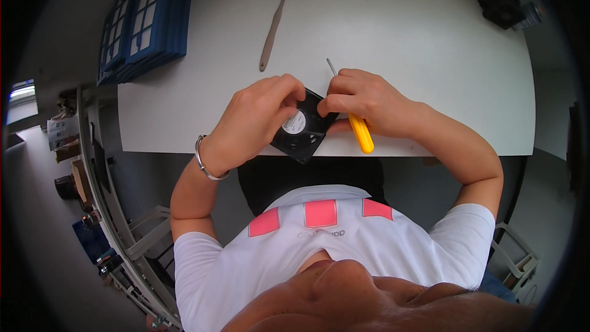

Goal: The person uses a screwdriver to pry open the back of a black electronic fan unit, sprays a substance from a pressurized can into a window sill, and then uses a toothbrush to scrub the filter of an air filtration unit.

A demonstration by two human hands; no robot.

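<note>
With our left hand [261,117] we pinch the left side of a black fan [305,126], its round white label facing up, at the near edge of the counter [430,55]. Our right hand [369,101] curls around a screwdriver [361,134], the yellow handle toward us and the tip pointing away, while its fingertips meet the fan's right side. We cannot tell whether the fan touches the counter. Beyond our hands lies a brush [273,27], with stacked blue trays [150,18] at far left.
</note>
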